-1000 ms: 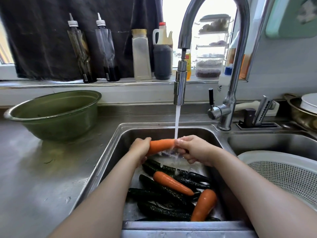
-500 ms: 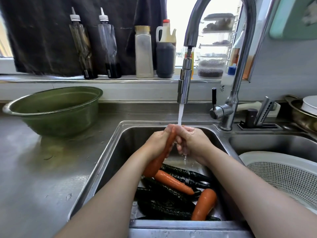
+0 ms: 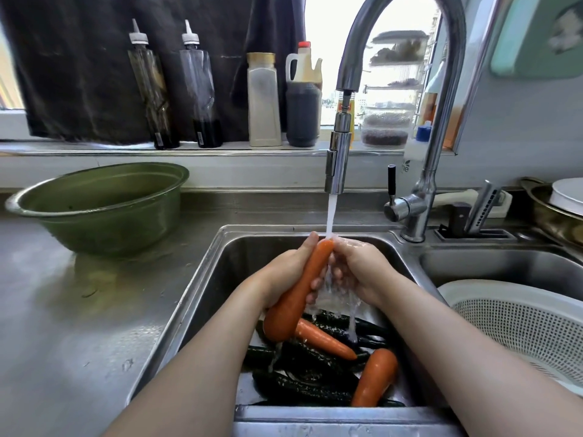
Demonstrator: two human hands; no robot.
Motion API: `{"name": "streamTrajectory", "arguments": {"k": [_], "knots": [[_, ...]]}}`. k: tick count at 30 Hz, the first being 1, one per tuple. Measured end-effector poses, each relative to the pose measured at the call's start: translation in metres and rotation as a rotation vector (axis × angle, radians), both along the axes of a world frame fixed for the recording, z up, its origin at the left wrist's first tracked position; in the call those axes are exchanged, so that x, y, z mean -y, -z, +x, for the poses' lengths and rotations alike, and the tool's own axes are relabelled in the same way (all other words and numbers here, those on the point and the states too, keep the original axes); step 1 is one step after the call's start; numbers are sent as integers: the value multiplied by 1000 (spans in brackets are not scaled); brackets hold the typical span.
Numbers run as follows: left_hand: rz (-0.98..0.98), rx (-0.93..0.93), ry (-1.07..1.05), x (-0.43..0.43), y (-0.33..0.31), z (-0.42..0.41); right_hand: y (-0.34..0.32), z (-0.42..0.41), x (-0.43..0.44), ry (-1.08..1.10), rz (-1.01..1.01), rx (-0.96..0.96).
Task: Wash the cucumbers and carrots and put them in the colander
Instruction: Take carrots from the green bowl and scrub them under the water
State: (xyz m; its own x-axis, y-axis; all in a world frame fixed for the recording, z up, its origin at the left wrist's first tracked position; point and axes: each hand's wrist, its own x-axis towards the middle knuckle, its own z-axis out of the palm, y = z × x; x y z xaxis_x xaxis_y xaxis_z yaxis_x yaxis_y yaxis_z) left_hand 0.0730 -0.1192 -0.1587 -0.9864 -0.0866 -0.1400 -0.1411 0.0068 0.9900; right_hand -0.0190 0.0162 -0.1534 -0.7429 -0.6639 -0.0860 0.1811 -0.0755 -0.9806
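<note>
The sink (image 3: 202,294) and faucet (image 3: 448,89) are shiny metal, the counter (image 3: 79,310) brushed steel, the colander (image 3: 520,326) white perforated plastic, the cucumbers (image 3: 299,386) dark and bumpy.

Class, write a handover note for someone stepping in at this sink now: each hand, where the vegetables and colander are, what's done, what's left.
Left hand grips the held carrot, tip up under the running tap; right hand curls round its top.
Two loose carrots and the cucumbers lie in the left basin.
White colander sits in the right basin; no vegetables show in it.
Done: nothing in the colander yet.
Left: finish this carrot, wash the rest, move all to the colander.
</note>
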Motion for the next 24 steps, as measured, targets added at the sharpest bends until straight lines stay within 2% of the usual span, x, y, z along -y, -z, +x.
{"name": "streamTrajectory", "arguments": {"k": [6, 10, 13, 18, 24], "knots": [[-85, 22, -30, 9, 5, 0, -2, -10, -12, 57, 209, -257], [-143, 46, -64, 12, 7, -2, -8, -8, -16, -108, 131, -220], [-166, 69, -86, 12, 8, -2, -8, -7, -16, -106, 122, -285], [-164, 101, -42, 8, 5, -1, -12, -7, -18, 18, 102, -210], [131, 72, 56, 2, 5, -5, -6, -9, -7, 153, 29, -26]]}}
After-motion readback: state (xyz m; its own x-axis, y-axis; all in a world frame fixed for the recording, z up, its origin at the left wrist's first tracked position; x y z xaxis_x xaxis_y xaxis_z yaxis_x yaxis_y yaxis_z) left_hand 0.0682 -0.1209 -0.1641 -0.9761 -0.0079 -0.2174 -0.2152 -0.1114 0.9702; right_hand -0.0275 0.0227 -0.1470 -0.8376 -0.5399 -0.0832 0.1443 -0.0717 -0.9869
